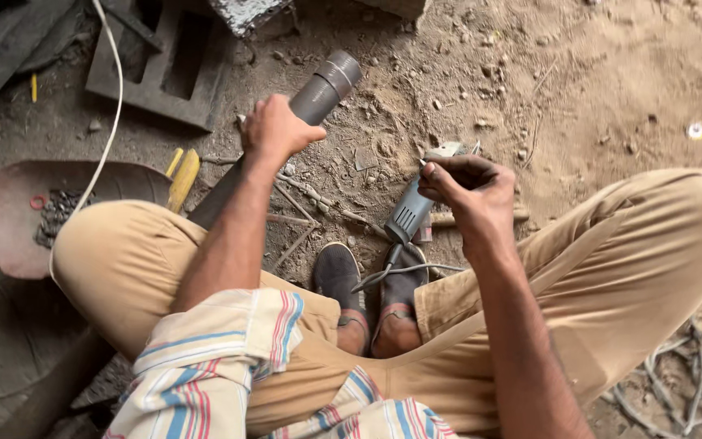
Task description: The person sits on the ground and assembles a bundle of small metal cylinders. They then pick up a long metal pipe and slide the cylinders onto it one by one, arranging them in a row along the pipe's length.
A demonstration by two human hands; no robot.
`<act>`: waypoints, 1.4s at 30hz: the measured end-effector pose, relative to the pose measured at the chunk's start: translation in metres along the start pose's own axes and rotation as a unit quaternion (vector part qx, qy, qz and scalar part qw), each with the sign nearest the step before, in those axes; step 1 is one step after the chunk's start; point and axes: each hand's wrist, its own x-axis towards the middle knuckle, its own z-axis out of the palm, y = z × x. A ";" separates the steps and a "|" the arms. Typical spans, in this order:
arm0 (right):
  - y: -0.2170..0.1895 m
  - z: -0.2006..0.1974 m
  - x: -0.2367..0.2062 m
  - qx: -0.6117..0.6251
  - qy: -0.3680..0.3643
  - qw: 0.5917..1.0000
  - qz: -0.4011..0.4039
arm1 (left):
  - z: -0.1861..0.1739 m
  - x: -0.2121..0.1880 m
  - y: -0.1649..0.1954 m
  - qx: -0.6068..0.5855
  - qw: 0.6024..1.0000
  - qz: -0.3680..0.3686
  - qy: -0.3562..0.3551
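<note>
Head view: your left hand [274, 128] is gripping the grey pipe [318, 93], which is lying across your left knee. Your right hand [469, 189] is closing around the angle grinder [410, 211] over the dirt floor [611, 81]; no cut is showing yet.

I counted two hands, left hand [274, 128] and right hand [466, 185], one grey pipe [316, 96], one angle grinder [413, 208], two shoes, one concrete block [160, 65], one red pan [10, 213].

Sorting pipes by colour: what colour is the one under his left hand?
Dark grey pipe, head view.
</note>
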 end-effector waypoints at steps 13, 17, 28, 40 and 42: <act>0.011 0.001 0.010 -0.030 0.014 0.999 -0.003 | 0.039 0.003 0.004 0.096 0.983 0.043 0.151; 0.016 0.011 0.019 -0.070 -0.003 0.997 -0.025 | 0.034 0.017 0.017 -0.017 0.952 0.150 0.265; -0.001 0.064 0.087 -0.219 -0.019 0.969 -0.113 | 0.055 0.052 0.029 -0.121 0.931 0.114 0.325; -0.007 0.144 0.222 -0.434 -0.237 0.793 -0.355 | 0.044 0.057 0.025 -0.139 0.936 0.069 0.317; -0.004 0.154 0.233 -0.474 -0.270 0.745 -0.383 | 0.043 0.058 0.026 -0.166 0.948 0.037 0.268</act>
